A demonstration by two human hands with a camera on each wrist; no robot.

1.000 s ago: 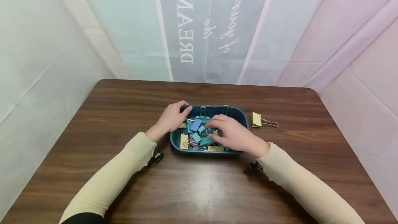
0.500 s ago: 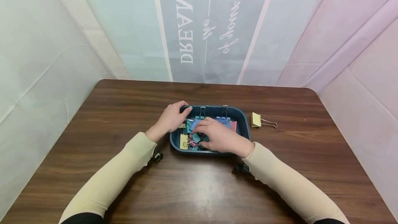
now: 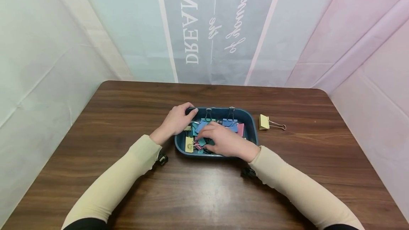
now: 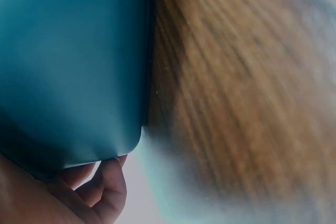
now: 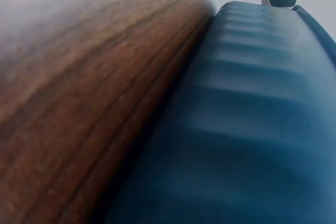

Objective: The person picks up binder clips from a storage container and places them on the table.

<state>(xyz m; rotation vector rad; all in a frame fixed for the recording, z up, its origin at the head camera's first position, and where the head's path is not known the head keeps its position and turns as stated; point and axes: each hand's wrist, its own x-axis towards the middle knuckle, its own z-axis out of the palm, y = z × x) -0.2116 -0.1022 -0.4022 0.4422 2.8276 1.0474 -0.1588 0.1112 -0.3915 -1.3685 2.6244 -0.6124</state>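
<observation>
A dark teal plastic bin [image 3: 251, 122] holds a pile of binder clips, among them a yellow clip [image 3: 189, 144], a blue clip [image 3: 230, 122] and a pink clip [image 3: 240, 129]. My left hand [image 3: 175, 120] grips the bin's far left corner, thumb over the rim; its fingers [image 4: 111, 187] curl at the wall in the left wrist view. Inside the bin, my right hand [image 3: 225, 138] reaches down into the clips, thumb and fingers spread apart around a small teal clip [image 3: 202, 141]. The bin's outer wall [image 5: 252, 103] fills much of the right wrist view, hiding the right fingers.
One large yellow binder clip [image 3: 264, 122] lies on the brown wooden table [image 3: 134, 102] just right of the bin. Cloth hangings [image 3: 220, 27] with printed lettering stand behind and at both sides. Small black devices sit under both wrists, including the left device [image 3: 162, 159].
My right hand has moved left across the pile, uncovering blue and pink clips on the right side of the bin. The left hand keeps its hold on the bin corner.
</observation>
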